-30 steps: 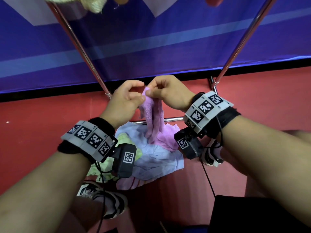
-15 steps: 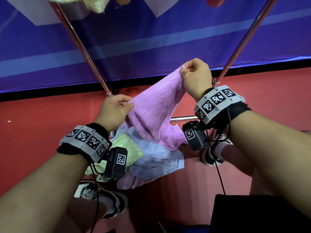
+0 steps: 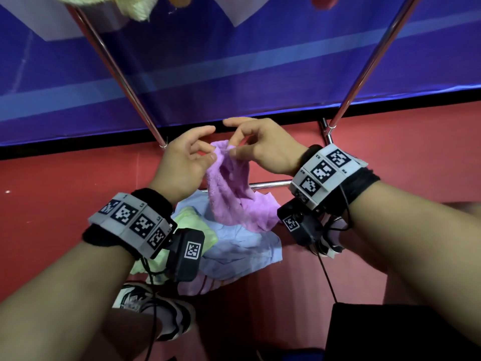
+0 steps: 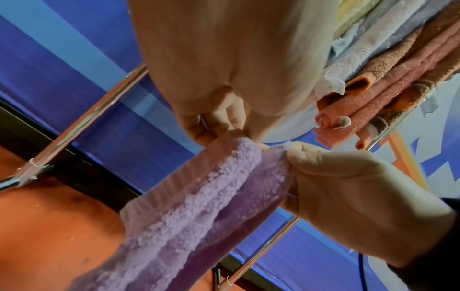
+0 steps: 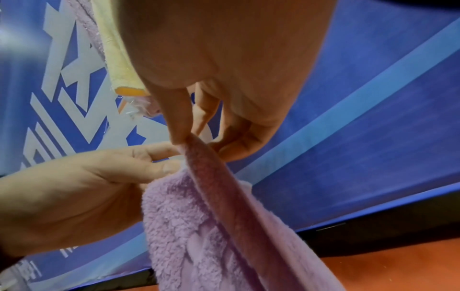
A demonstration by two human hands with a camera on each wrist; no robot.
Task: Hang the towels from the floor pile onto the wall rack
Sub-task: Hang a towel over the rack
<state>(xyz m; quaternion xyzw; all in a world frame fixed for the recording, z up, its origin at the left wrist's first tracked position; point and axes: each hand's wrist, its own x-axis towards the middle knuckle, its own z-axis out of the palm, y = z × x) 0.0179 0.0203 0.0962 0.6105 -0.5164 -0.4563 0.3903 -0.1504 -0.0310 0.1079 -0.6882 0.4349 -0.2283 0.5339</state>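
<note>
A fluffy purple towel (image 3: 234, 194) hangs bunched between both hands, above the floor pile. My left hand (image 3: 209, 153) pinches its top edge from the left. My right hand (image 3: 233, 149) pinches the same edge just beside it, index finger raised. In the left wrist view my left fingers (image 4: 234, 126) nip the towel (image 4: 199, 216) and the right hand (image 4: 348, 187) holds the neighbouring fold. In the right wrist view thumb and finger (image 5: 179, 126) clamp the towel (image 5: 211, 226), with the left hand (image 5: 87, 187) alongside. The pile holds a blue towel (image 3: 242, 246), a green towel (image 3: 192, 222) and a pink striped one (image 3: 205, 285).
Two slanted chrome rack legs (image 3: 117, 71) (image 3: 374, 61) rise against a blue banner, joined low by a crossbar (image 3: 270, 184). Yellow towels (image 3: 132, 6) and peach towels (image 4: 373, 88) hang on the rack overhead. My shoes (image 3: 161, 311) stand on the red floor beside the pile.
Half a second ago my right hand had stretched the purple towel up and to the right. Now both hands have come back together and the towel hangs bunched.
</note>
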